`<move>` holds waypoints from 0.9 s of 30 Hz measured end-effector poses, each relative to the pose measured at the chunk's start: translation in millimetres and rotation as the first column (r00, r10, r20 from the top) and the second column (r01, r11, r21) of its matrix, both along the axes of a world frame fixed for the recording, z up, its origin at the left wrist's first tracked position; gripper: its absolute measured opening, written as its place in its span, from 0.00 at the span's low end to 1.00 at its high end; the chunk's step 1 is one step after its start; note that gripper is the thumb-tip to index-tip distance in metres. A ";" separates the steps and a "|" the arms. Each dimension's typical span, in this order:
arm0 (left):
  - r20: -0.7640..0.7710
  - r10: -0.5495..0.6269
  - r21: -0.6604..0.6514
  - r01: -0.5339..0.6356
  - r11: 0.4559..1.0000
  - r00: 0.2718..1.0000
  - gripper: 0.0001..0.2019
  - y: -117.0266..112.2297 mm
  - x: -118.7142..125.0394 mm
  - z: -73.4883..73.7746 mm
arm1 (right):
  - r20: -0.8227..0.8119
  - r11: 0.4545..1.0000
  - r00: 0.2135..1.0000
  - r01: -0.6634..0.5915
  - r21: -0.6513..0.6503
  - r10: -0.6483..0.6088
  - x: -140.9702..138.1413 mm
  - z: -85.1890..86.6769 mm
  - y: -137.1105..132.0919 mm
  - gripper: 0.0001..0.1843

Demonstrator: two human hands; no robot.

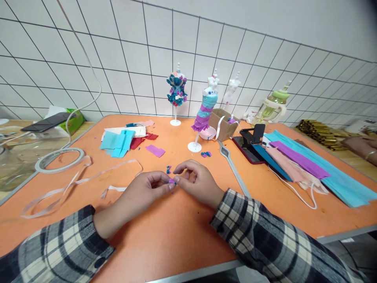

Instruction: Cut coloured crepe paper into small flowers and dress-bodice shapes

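Observation:
My left hand (145, 189) and my right hand (196, 181) meet over the orange table (165, 239), both pinching a tiny purple paper piece (172, 181) between fingertips. Just beyond them lie a small teal scrap (168, 169) and a purple-teal scrap (205, 154). Behind stand three small mannequins on white stands: one covered in teal and purple ruffles (176, 90), one wrapped in teal and purple paper (206, 110), one bare white (231, 91).
Teal, red and purple paper pieces (122, 142) lie at the back left, with a tape roll (59, 159) and loose white ribbon (79, 181). At the right are long crepe sheets (309, 165), a phone on a stand (250, 145), a cardboard box (223, 124), a green-lidded bottle (272, 108). Another person's hand (361, 147) shows far right.

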State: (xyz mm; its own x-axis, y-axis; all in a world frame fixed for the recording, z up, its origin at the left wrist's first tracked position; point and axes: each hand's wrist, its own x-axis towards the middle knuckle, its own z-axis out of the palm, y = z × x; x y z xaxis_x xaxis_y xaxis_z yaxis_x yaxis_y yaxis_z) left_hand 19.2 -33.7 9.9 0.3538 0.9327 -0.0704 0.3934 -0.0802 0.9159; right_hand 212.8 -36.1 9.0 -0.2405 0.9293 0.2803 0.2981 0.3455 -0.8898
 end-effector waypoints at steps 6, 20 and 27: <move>-0.069 -0.016 0.066 0.021 0.998 0.998 0.13 -3.6 3.1 3.8 | 0.093 0.994 0.995 -0.055 0.090 0.047 -0.6 -1.6 0.9 0.02; -0.070 0.035 0.095 -0.029 0.995 0.997 0.14 -1.6 1.7 4.4 | 0.059 1.000 0.998 0.019 0.025 -0.021 -1.7 -4.7 1.4 0.05; -0.148 0.021 0.155 0.002 0.988 0.989 0.12 -3.2 3.4 6.9 | 0.157 0.993 0.987 -0.031 0.118 0.012 -0.7 -8.6 1.1 0.05</move>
State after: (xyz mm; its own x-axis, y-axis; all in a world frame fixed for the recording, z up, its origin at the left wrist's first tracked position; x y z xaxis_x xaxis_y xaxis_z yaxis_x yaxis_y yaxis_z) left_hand 22.6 -36.9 16.8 0.3412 0.9397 0.0236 0.5262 -0.2118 0.8236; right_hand 212.1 -35.0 0.4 -0.3098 0.8854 0.3466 0.4213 0.4546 -0.7848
